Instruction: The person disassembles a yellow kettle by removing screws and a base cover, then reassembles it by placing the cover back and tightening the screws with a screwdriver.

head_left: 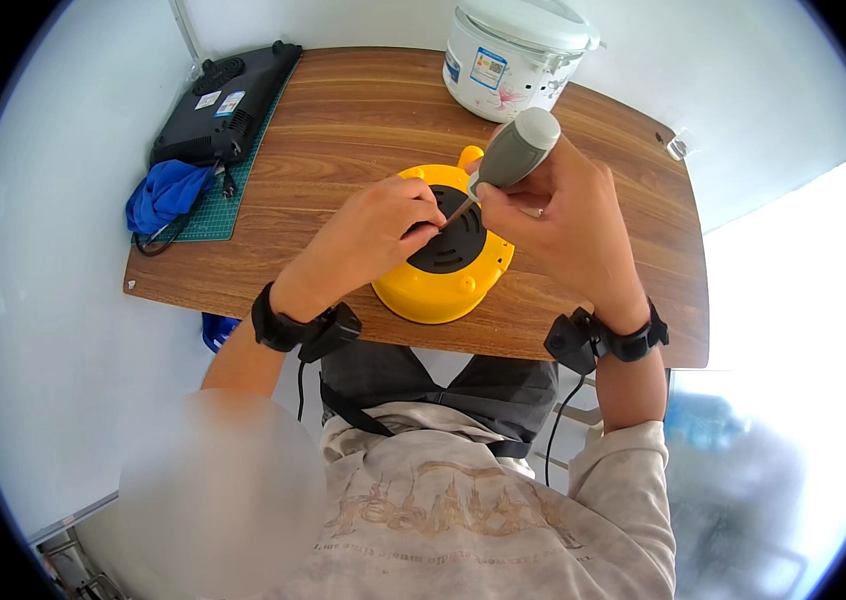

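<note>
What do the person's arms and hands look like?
The left grip and right grip are hands without gloves. Both have a black wrist strap, a chunky black box and a thin black cable. The right sleeve is mottled beige; a blur hides the left one.

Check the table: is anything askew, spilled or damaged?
The blue cloth lies crumpled at the left edge of the table, a black cable looping loosely beside it; it looks untidy against the flat green mat. No spill or damage shows.
</note>
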Demonstrator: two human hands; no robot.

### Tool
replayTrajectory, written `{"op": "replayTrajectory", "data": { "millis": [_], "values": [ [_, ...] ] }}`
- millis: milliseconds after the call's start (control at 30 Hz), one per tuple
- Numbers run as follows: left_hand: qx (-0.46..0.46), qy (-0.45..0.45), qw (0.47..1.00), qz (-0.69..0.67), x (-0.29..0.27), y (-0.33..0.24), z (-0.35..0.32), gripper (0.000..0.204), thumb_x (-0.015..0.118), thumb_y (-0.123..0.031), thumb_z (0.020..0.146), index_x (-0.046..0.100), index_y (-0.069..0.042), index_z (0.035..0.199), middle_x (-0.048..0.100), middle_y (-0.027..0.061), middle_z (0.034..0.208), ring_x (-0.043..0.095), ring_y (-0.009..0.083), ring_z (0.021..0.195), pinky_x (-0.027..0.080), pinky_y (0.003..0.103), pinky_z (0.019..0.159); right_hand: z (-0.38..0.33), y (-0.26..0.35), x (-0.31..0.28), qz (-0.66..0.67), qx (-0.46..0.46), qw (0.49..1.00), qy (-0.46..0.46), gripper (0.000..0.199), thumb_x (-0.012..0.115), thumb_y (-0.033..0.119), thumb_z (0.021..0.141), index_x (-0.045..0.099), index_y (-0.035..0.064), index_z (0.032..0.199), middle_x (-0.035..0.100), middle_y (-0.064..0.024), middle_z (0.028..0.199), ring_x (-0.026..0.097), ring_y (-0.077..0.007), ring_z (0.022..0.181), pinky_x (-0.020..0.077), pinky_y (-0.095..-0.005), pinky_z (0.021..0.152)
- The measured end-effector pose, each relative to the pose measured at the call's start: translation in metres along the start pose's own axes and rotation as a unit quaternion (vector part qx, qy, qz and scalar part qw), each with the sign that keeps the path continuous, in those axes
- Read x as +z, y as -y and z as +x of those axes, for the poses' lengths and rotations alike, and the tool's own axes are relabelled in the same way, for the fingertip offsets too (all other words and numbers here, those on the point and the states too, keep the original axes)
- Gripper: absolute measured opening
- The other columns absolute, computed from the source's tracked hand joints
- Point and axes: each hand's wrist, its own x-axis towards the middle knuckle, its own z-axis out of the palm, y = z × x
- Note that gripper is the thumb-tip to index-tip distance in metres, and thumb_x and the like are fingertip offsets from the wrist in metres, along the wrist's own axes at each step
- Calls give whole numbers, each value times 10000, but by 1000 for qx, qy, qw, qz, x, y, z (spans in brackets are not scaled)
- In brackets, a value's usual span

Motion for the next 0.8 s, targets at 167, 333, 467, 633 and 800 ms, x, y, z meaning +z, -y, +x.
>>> {"op": "replayTrajectory", "data": {
  "millis": [167,333,467,633,800],
  "values": [
    [-3,18,1000,-14,-3,3,1,133,679,-96,903,718,5,979,688,101,1040,662,286,960,536,366,876,6,-9,1,34,1,999,14,370,774,128,837,566,-26,1101,753,-158,915,774,-266,862,627,-330,788],
    [-31,25,999,-13,-3,2,1,155,682,-112,905,729,4,998,699,115,1056,661,290,989,534,377,889,6,-12,4,19,-17,1000,16,403,786,142,833,560,-23,1123,743,-154,878,771,-260,822,622,-328,753],
    [-25,27,999,-5,-2,2,3,167,684,-119,905,732,6,1005,701,122,1058,660,290,1000,534,385,899,5,1,6,-37,-38,998,26,443,798,165,831,550,-13,1152,718,-156,830,740,-275,733,597,-332,673],
    [-20,8,1000,-16,2,3,3,163,679,-113,899,727,3,1003,696,124,1065,658,302,1003,533,390,905,9,5,6,-60,-60,996,28,453,802,180,825,545,-8,1147,699,-153,794,714,-298,697,578,-338,635],
    [-34,10,999,-4,0,-1,4,159,674,-116,899,726,-3,999,696,125,1067,659,306,1005,536,390,905,9,7,6,-83,-67,994,21,433,798,169,827,548,-8,1132,702,-155,800,720,-295,701,584,-337,641]
  ]
}}
